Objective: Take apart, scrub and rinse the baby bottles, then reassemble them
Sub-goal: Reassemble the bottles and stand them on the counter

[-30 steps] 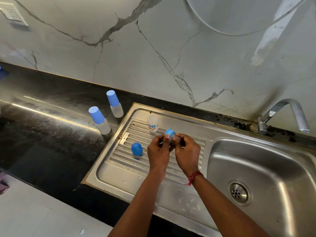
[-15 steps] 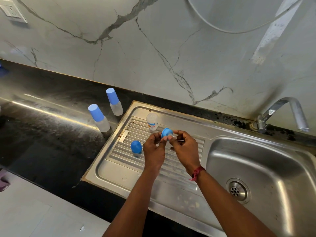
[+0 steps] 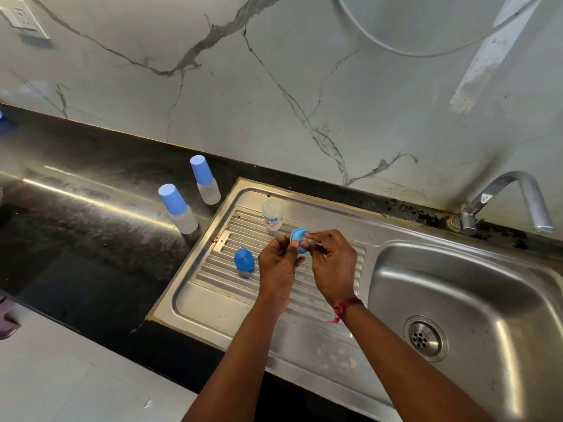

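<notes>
While my left hand point(image 3: 278, 264) pinched the blue collar point(image 3: 298, 236), my right hand point(image 3: 332, 264) pinched its teat point(image 3: 310, 240). The bottle point(image 3: 272, 215) stood at eleven o'clock.

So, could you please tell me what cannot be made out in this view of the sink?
- The clear teat, head view: mostly covered by the right hand, so whether it is free of the blue ring that the left hand pinches is unclear.
- Print on the open bottle, head view: too small to read.
- The purple object, head view: cut off by the left edge.
</notes>
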Available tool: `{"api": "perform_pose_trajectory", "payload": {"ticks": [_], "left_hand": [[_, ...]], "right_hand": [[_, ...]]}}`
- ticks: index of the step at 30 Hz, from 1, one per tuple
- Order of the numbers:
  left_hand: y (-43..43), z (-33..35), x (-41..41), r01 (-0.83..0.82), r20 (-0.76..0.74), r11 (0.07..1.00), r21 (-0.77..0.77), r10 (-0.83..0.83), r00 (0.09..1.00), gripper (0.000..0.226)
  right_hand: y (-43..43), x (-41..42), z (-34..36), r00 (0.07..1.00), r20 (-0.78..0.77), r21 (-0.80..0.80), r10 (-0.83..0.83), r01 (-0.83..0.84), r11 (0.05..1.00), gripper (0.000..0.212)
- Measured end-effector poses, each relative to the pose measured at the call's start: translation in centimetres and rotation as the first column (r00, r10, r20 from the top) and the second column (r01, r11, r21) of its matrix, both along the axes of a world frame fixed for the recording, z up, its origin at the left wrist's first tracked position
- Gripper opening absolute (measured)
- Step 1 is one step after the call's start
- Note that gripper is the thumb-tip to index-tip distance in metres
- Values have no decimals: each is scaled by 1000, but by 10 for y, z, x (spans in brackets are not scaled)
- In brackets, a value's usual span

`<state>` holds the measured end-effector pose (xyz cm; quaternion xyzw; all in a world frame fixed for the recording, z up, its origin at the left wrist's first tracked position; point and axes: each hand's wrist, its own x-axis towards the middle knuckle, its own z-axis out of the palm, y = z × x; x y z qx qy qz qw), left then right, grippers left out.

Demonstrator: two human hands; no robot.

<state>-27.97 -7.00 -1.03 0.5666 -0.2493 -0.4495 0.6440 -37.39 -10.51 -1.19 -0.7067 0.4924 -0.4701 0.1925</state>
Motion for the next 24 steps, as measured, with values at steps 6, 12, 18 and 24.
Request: {"api": "perform_pose_trajectory", "payload": {"ticks": [6,12,18,24], "left_hand": [[-5,-13,-5,-33,220,996,88,13,975,14],[-5,-17,-8,-62,268,986,154,19,963,17],[-2,-10,-6,-66,89,986,156,53,995,8],[1,1,4,31,-110,998,58,-25,994,13]], "right_hand": [[3,0,-8,998,6,-11,-59,59,998,7],[3,2,-14,997,35,49,-62,61,997,4],[10,-1,-17,1000,-17,-26,3,-4,1000,9],[4,-2,-5,987,126,72,97,-107,992,32]]}}
